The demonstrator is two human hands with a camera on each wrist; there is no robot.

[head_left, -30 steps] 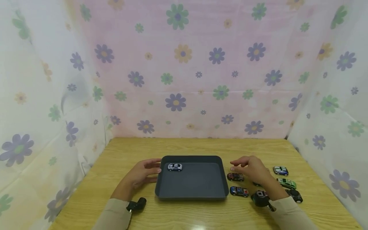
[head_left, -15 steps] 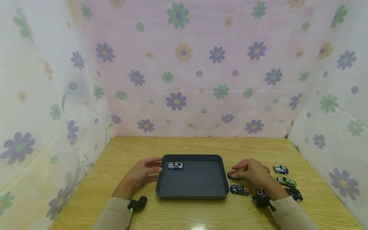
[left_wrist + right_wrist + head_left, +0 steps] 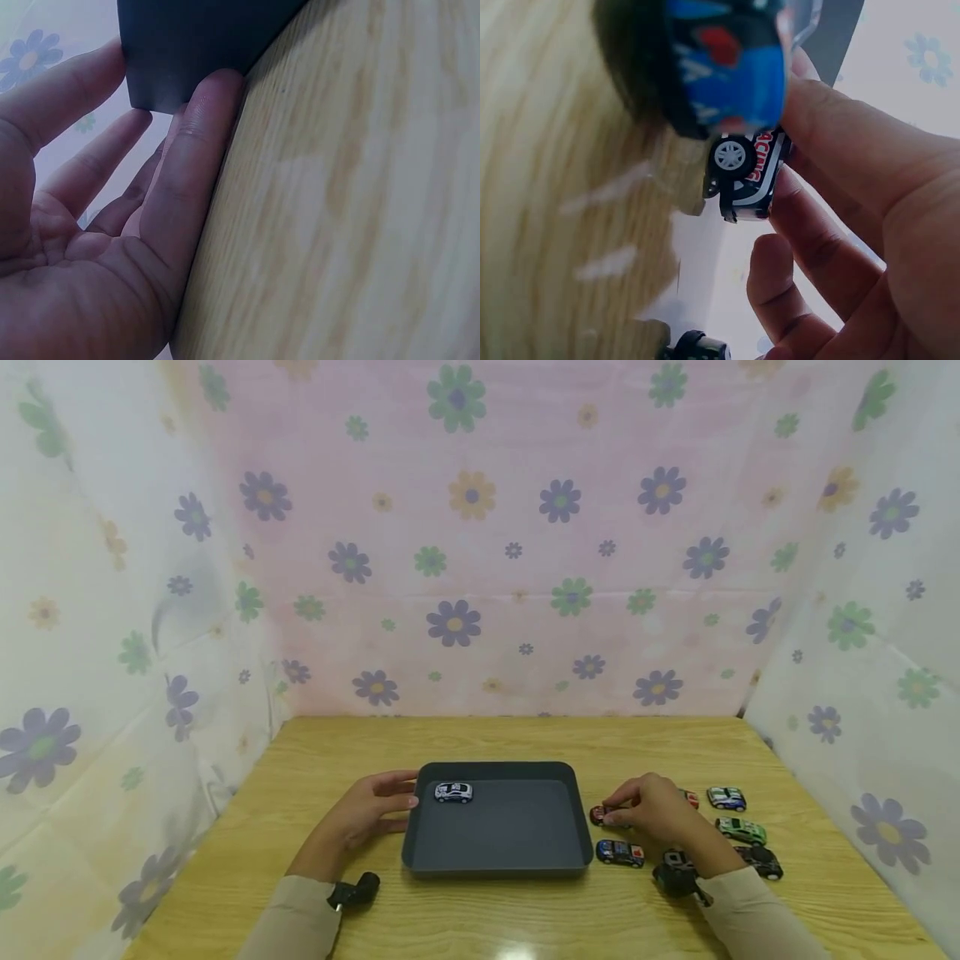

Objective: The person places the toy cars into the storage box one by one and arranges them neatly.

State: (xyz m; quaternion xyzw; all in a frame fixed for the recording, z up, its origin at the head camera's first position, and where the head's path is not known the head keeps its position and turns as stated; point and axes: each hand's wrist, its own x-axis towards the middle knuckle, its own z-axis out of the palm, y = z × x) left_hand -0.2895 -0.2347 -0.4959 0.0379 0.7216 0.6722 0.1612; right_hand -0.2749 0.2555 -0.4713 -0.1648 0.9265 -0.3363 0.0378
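A dark grey rectangular tray point(image 3: 498, 843) lies on the wooden table, with a white toy car point(image 3: 453, 792) at its back left. My left hand point(image 3: 358, 814) rests at the tray's left side; its fairly straight fingertips touch the outer wall point(image 3: 202, 45) in the left wrist view. Right of the tray, my right hand point(image 3: 656, 810) pinches a red and black toy car point(image 3: 597, 815) between thumb and fingers, which cover part of it. The right wrist view shows the white-spoked wheel and red lettering of this toy car point(image 3: 757, 169).
A blue toy car point(image 3: 619, 852) stands just in front of the pinched one. Farther right are a white and blue car point(image 3: 727, 798), a green car point(image 3: 741, 830) and a black car point(image 3: 762, 863). Others are partly hidden behind my right hand and wrist. Flowered cloth point(image 3: 495, 568) encloses the table.
My right hand has come down onto the red and black toy car, its thumb and fingers closing on it. The left hand stays at the tray's side.
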